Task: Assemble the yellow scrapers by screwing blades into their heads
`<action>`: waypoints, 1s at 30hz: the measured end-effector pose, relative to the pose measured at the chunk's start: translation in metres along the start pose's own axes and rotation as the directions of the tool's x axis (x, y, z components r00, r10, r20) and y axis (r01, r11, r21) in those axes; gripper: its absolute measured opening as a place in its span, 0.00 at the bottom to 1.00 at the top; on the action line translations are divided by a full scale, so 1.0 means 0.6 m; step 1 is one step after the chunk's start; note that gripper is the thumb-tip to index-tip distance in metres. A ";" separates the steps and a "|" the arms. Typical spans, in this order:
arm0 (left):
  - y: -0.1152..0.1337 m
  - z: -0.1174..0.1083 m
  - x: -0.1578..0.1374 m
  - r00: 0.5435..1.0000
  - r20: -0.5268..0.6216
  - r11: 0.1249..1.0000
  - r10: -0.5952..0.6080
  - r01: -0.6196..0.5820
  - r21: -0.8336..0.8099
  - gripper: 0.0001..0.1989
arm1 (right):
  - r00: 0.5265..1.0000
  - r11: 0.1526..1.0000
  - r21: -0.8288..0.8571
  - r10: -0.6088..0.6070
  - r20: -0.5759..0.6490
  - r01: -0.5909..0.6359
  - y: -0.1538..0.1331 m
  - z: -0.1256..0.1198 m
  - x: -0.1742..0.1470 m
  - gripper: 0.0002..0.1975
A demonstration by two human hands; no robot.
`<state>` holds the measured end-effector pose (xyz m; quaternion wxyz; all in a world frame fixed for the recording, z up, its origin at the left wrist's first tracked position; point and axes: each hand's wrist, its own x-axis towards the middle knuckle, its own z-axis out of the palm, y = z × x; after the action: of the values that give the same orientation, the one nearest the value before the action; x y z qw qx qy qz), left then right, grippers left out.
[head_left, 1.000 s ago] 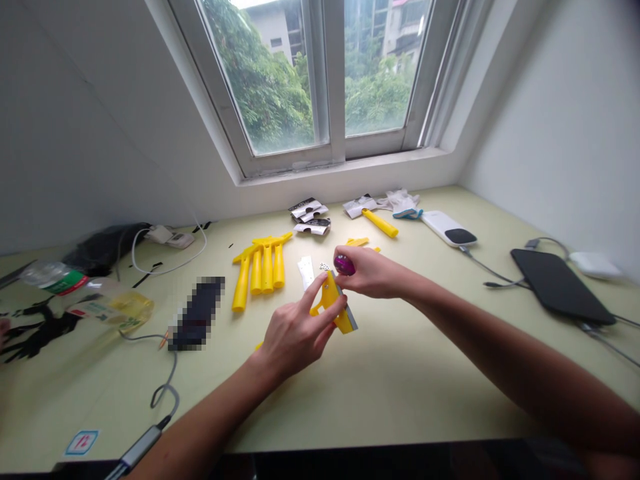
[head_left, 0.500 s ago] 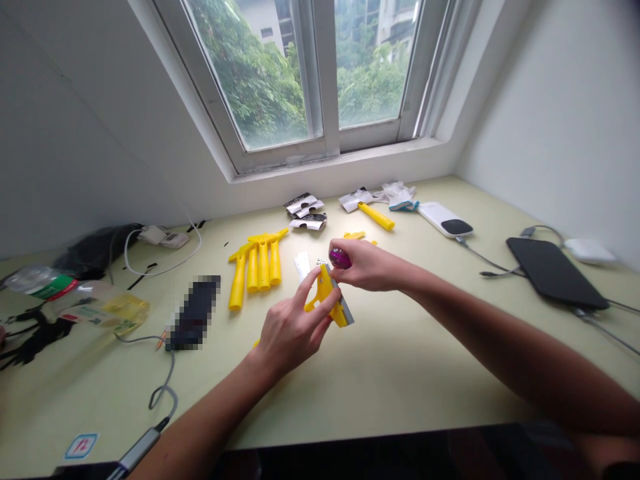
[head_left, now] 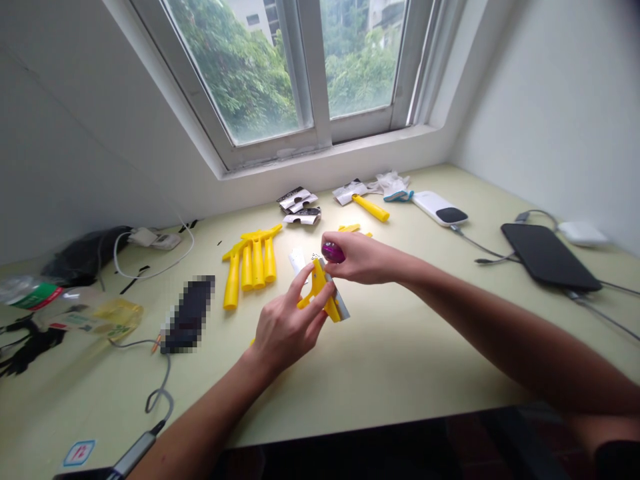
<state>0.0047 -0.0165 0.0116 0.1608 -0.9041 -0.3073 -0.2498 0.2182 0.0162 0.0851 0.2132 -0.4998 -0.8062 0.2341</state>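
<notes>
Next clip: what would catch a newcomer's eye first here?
Mid-table, the left hand grips a yellow scraper while the right hand presses a purple-handled tool against its top. Just behind to the left lies a row of yellow scrapers on the pale green table, below the window.

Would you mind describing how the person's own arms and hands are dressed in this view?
Both forearms are bare to the frame's lower edge, with no sleeves showing. The left hand and right hand wear no gloves, and no rings, watch or bracelet can be made out. A dark patch at the bottom right corner may be clothing; it is unclear.
</notes>
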 end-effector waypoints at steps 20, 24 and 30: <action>0.002 0.001 -0.004 1.000 0.029 0.999 -0.011 0.009 0.052 0.24 | 0.999 0.999 -0.035 0.020 0.034 -0.019 0.010 0.006 0.006 0.09; 0.002 0.002 -0.005 0.998 0.049 0.998 -0.030 0.028 0.054 0.24 | 0.999 0.999 -0.039 0.022 0.036 -0.020 0.010 0.006 0.007 0.09; 0.003 0.002 -0.005 0.998 0.051 0.998 -0.047 0.045 0.044 0.24 | 0.999 0.999 -0.033 0.020 0.029 -0.019 0.010 0.008 0.006 0.09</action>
<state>0.0042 -0.0190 0.0086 0.1661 -0.8993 -0.3373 -0.2234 0.2182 0.0212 0.0784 0.1911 -0.5074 -0.8081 0.2302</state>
